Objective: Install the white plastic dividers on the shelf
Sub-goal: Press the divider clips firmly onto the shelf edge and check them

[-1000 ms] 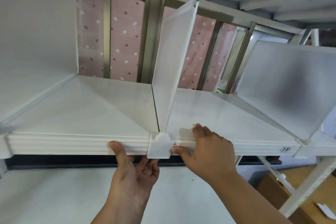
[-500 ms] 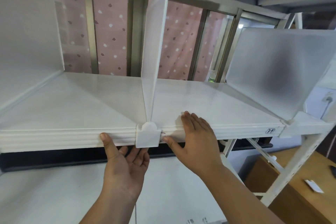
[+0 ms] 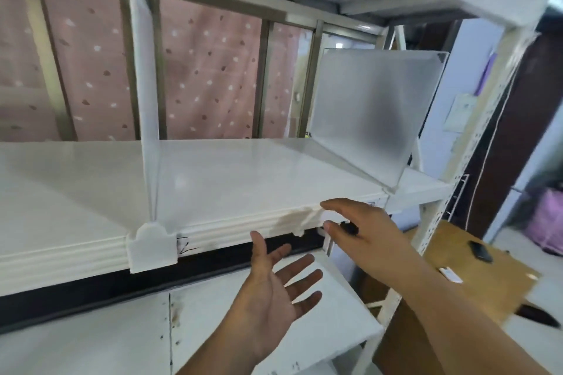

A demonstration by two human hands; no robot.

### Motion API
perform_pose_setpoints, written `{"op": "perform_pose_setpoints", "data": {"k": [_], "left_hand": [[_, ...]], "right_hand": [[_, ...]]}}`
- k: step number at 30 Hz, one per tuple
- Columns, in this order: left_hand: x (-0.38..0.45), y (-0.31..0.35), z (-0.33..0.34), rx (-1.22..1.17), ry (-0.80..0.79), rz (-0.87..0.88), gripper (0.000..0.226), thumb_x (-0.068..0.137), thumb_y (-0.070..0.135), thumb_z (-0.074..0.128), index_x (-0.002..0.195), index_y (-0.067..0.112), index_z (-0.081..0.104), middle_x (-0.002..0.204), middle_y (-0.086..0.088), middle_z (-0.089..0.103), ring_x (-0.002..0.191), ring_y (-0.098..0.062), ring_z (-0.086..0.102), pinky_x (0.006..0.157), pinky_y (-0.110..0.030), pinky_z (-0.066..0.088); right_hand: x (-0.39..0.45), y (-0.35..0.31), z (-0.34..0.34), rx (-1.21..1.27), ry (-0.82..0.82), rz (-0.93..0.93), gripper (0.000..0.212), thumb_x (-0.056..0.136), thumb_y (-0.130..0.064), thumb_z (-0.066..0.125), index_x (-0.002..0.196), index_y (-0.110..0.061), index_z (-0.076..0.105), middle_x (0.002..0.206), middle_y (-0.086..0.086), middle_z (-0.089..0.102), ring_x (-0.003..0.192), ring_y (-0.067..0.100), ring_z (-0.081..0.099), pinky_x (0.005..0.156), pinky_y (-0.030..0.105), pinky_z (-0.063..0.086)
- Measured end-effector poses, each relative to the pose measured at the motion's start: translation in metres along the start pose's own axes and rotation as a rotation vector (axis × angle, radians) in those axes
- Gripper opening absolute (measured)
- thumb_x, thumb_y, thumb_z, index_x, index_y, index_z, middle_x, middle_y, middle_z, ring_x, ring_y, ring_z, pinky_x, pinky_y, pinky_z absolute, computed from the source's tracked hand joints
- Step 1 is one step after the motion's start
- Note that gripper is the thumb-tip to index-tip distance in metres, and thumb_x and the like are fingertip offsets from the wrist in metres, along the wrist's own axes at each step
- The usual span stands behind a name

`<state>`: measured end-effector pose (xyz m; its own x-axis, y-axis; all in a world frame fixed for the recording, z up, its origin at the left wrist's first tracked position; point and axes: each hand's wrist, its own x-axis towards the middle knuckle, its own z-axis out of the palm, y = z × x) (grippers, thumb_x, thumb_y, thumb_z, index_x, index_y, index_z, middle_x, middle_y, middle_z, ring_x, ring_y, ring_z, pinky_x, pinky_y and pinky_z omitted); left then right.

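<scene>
A white plastic divider (image 3: 146, 106) stands upright on the white shelf (image 3: 243, 179), its front clip (image 3: 152, 248) hooked over the ribbed front edge. A second frosted divider (image 3: 371, 113) stands at the shelf's right end. My left hand (image 3: 274, 292) is open, palm up, below the shelf edge and to the right of the clip, touching nothing. My right hand (image 3: 362, 237) hovers open just in front of the shelf edge near its right end, holding nothing.
A lower white shelf (image 3: 213, 329) lies under my hands. The rack's white upright post (image 3: 475, 137) stands at the right. Beyond it is a wooden table (image 3: 475, 277) with a small dark object (image 3: 480, 250). A pink dotted curtain (image 3: 207, 76) hangs behind the rack.
Both hands have let go of the middle divider's clip and shifted right and away from the shelf edge. My view has swung right, so the left divider is out of sight.
</scene>
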<state>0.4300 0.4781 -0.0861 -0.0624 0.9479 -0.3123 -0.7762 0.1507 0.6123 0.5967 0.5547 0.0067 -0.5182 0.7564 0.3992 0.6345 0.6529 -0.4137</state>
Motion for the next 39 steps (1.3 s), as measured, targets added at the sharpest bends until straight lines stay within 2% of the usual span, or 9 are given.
{"op": "perform_pose_setpoints", "data": {"k": [6, 10, 13, 17, 20, 24, 28, 33, 39], "left_hand": [[0.055, -0.033, 0.054, -0.189, -0.121, -0.132, 0.137, 0.025, 0.092, 0.071, 0.142, 0.023, 0.052, 0.13, -0.029, 0.073, 0.117, -0.054, 0.07, 0.088, -0.059, 0.062], [0.085, -0.063, 0.091, -0.249, -0.158, -0.144, 0.145, 0.022, 0.091, 0.075, 0.149, 0.028, 0.049, 0.142, -0.026, 0.065, 0.127, -0.054, 0.063, 0.095, -0.061, 0.059], [0.105, -0.077, 0.112, -0.259, -0.155, -0.145, 0.133, 0.038, 0.091, 0.068, 0.154, 0.03, 0.046, 0.142, -0.024, 0.064, 0.127, -0.052, 0.063, 0.103, -0.061, 0.054], [0.13, -0.079, 0.136, -0.296, -0.156, -0.13, 0.115, 0.058, 0.086, 0.063, 0.157, 0.031, 0.044, 0.151, -0.02, 0.057, 0.129, -0.052, 0.061, 0.105, -0.062, 0.052], [0.144, -0.08, 0.15, -0.346, -0.177, -0.101, 0.126, 0.046, 0.082, 0.075, 0.157, 0.033, 0.043, 0.149, -0.023, 0.057, 0.127, -0.056, 0.063, 0.114, -0.063, 0.046], [0.16, -0.087, 0.159, -0.409, -0.215, -0.068, 0.137, 0.042, 0.082, 0.077, 0.162, 0.034, 0.033, 0.149, -0.029, 0.056, 0.125, -0.054, 0.066, 0.117, -0.06, 0.044], [0.173, -0.093, 0.161, -0.45, -0.274, -0.021, 0.135, 0.046, 0.084, 0.073, 0.163, 0.032, 0.031, 0.149, -0.035, 0.053, 0.137, -0.053, 0.055, 0.122, -0.06, 0.037], [0.183, -0.095, 0.161, -0.441, -0.321, 0.055, 0.145, 0.025, 0.077, 0.094, 0.154, 0.026, 0.052, 0.151, -0.031, 0.057, 0.14, -0.052, 0.053, 0.123, -0.062, 0.034], [0.184, -0.095, 0.171, -0.454, -0.409, 0.084, 0.139, 0.035, 0.08, 0.089, 0.154, 0.018, 0.052, 0.153, -0.031, 0.055, 0.143, -0.053, 0.049, 0.126, -0.062, 0.03]], "right_hand": [[-0.014, 0.082, -0.051, -0.099, 0.085, 0.238, 0.049, 0.086, -0.072, 0.045, 0.12, -0.041, 0.061, 0.106, -0.021, 0.07, 0.09, -0.002, 0.067, 0.08, 0.031, 0.059], [-0.009, 0.132, -0.073, -0.183, 0.08, 0.338, 0.031, 0.09, -0.06, 0.054, 0.118, -0.045, 0.059, 0.101, -0.023, 0.066, 0.088, 0.0, 0.066, 0.07, 0.027, 0.059], [-0.001, 0.16, -0.081, -0.188, 0.059, 0.351, 0.037, 0.086, -0.05, 0.053, 0.122, -0.041, 0.056, 0.105, -0.018, 0.067, 0.092, 0.007, 0.066, 0.079, 0.034, 0.058], [0.022, 0.188, -0.085, -0.246, 0.008, 0.311, 0.047, 0.088, -0.047, 0.062, 0.133, -0.038, 0.051, 0.129, -0.017, 0.057, 0.101, 0.004, 0.058, 0.083, 0.02, 0.046], [0.046, 0.201, -0.085, -0.259, -0.055, 0.256, 0.045, 0.089, -0.034, 0.067, 0.132, -0.036, 0.052, 0.138, -0.014, 0.052, 0.104, 0.008, 0.058, 0.08, 0.015, 0.043], [0.073, 0.206, -0.079, -0.204, -0.17, 0.19, 0.06, 0.088, -0.031, 0.073, 0.142, -0.032, 0.047, 0.141, -0.01, 0.054, 0.123, 0.014, 0.052, 0.103, 0.03, 0.039], [0.091, 0.214, -0.075, -0.22, -0.243, 0.172, 0.039, 0.09, -0.025, 0.07, 0.126, -0.024, 0.055, 0.111, -0.007, 0.063, 0.1, 0.017, 0.058, 0.081, 0.018, 0.042], [0.097, 0.224, -0.068, -0.261, -0.182, 0.169, 0.029, 0.091, -0.025, 0.069, 0.117, -0.032, 0.058, 0.105, -0.009, 0.065, 0.096, 0.017, 0.062, 0.076, 0.024, 0.042], [0.095, 0.238, -0.062, -0.227, -0.084, 0.213, 0.051, 0.088, -0.03, 0.071, 0.136, -0.04, 0.056, 0.126, -0.01, 0.068, 0.114, 0.018, 0.061, 0.094, 0.027, 0.044]]}}
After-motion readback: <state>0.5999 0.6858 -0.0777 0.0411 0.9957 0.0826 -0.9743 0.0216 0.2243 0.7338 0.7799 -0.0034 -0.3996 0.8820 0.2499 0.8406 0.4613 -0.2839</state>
